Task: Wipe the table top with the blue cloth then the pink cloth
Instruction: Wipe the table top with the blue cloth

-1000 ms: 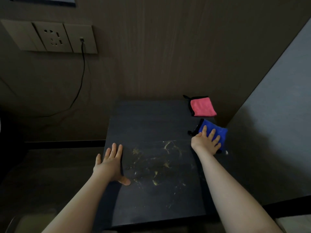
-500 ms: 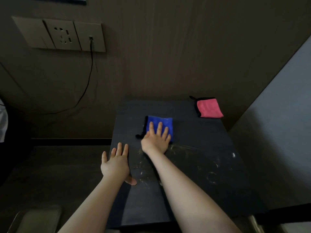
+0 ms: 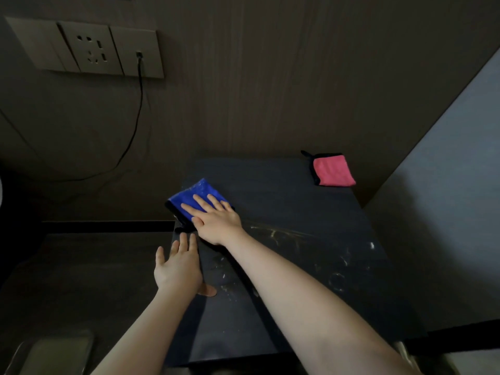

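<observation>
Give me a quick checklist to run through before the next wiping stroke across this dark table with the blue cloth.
1. Right hand flat on the blue microfibre cloth: ok.
2. Blue cloth fully on the dark rectangular table top: not ok, it sits at the far-left edge and a corner looks to overhang.
3. Left hand bracing the table's left edge, clear of the stroke path: ok.
4. Pale smears and crumbs remain on the middle and right of the top: not ok, more wiping needed.
5. Pink cloth with black trim waiting at the far-right corner, untouched: ok.
6. Cloth dampness: cannot tell.
</observation>
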